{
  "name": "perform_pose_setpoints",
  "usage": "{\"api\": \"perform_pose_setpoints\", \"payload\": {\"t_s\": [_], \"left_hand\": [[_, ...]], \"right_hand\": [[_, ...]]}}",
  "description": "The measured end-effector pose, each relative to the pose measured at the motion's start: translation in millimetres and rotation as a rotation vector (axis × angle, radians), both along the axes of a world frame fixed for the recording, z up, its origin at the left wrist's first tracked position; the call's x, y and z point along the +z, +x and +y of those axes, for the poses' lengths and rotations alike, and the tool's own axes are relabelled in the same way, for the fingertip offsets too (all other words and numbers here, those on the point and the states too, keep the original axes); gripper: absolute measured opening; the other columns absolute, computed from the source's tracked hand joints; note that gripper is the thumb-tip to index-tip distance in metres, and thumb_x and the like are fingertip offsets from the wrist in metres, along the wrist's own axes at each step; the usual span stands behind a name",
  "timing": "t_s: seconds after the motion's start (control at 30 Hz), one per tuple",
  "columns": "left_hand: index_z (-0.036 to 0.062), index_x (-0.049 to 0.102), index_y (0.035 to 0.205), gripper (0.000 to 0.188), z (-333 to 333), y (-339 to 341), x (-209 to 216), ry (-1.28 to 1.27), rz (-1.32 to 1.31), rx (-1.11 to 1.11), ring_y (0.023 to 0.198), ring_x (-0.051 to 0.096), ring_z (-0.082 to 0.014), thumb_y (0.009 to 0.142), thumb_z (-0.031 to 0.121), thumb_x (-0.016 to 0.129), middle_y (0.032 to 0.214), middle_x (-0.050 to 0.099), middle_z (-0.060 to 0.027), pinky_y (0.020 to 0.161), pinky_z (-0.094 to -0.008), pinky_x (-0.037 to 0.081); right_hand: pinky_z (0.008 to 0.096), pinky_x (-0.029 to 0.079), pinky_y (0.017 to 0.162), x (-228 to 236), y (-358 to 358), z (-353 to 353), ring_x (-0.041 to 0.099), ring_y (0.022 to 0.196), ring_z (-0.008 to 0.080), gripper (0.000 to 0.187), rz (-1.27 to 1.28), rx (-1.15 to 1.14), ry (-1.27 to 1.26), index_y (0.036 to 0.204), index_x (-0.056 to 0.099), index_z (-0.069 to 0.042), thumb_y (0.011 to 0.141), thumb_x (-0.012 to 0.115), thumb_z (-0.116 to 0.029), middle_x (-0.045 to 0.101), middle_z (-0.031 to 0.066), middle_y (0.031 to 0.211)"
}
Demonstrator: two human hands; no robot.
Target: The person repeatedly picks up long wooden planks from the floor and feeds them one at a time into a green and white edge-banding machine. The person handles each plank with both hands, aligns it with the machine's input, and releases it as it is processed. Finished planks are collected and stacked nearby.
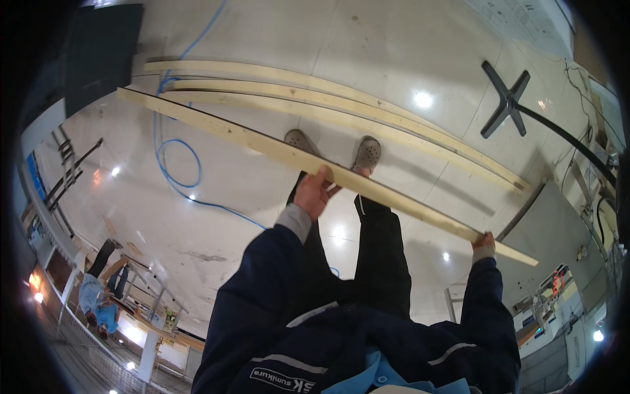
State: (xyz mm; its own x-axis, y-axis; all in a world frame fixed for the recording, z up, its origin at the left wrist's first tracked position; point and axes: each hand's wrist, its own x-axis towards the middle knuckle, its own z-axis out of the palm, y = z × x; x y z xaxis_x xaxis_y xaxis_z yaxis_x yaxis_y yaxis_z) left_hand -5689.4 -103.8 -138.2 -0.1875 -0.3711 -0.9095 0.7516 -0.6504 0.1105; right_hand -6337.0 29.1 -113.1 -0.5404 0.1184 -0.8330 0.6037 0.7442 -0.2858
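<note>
A long, pale yellow wooden strip with a dark upper edge slants across in front of me, its left end farther off than its right. My left hand grips it near the middle, thumb on the pale face and fingers underneath. Close to its right end, my right hand is closed round the same strip; those fingers are partly hidden behind it. Beyond my shoes, several similar wooden strips lie on the floor, roughly side by side.
A blue hose loops over the pale floor at left. A black cross-shaped stand base is at far right, beside a grey panel. Dark sheets stand at far left. Two people in blue are at lower left near benches.
</note>
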Motion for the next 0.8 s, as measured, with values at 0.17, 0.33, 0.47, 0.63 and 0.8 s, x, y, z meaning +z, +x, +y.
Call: {"api": "perform_pose_setpoints", "payload": {"t_s": [0.17, 0.33, 0.47, 0.63, 0.8], "left_hand": [[0.0101, 0.052, 0.121, 0.035, -6.4, 26.9, -172.6, 0.200, -0.222, -0.552, 0.111, 0.058, -0.0237, 0.099, 0.037, 0.055, 0.118, 0.059, -0.0082, 0.092, -0.0406, 0.048], [0.0058, 0.040, 0.141, 0.068, 15.9, 34.5, -276.3, 0.163, -0.230, -0.550, 0.128, 0.045, -0.0299, 0.094, 0.051, 0.059, 0.135, 0.046, -0.0127, 0.105, -0.0426, 0.035], [0.0030, 0.028, 0.149, 0.092, 8.0, 39.3, -331.0, 0.169, -0.274, -0.358, 0.142, 0.027, -0.0337, 0.087, 0.062, 0.063, 0.148, 0.034, -0.0166, 0.111, -0.0445, 0.027], [0.0052, 0.033, 0.147, 0.093, -28.7, 34.7, -388.6, 0.153, -0.402, -0.016, 0.139, 0.030, -0.0303, 0.083, 0.064, 0.066, 0.148, 0.035, -0.0141, 0.111, -0.0473, 0.026], [0.0132, 0.050, 0.134, 0.074, -56.1, 34.0, -410.1, 0.200, -0.326, 0.281, 0.118, 0.048, -0.0170, 0.083, 0.064, 0.066, 0.121, 0.056, -0.0024, 0.106, -0.0380, 0.033]], "right_hand": [[0.0503, 0.035, 0.105, -146.8, 148.4, -92.1, 0.043, 0.132, 0.0327, 0.080, 0.258, 0.652, 0.375, 0.146, 0.039, -0.009, 0.085, 0.066, -0.053, 0.049, 0.0182, 0.140], [0.0404, 0.029, 0.115, -278.8, 336.9, -202.5, 0.034, 0.140, 0.0366, 0.109, 0.046, 1.722, -0.191, 0.148, 0.027, 0.006, 0.072, 0.079, -0.051, 0.039, 0.0271, 0.147], [0.0411, 0.023, 0.119, -356.7, 443.4, -276.5, 0.021, 0.146, 0.0354, 0.115, 0.078, 1.993, -0.194, 0.150, 0.022, 0.005, 0.069, 0.080, -0.052, 0.025, 0.0237, 0.155], [0.0405, 0.028, 0.116, -403.3, 487.2, -305.3, 0.033, 0.138, 0.0370, 0.107, 0.163, 2.219, -0.130, 0.147, 0.032, 0.000, 0.067, 0.080, -0.054, 0.037, 0.0222, 0.147], [0.0418, 0.034, 0.109, -407.5, 496.1, -292.1, 0.044, 0.130, 0.0354, 0.087, -0.242, 2.290, 0.113, 0.128, 0.057, 0.002, 0.067, 0.076, -0.058, 0.053, 0.0210, 0.133]]}}
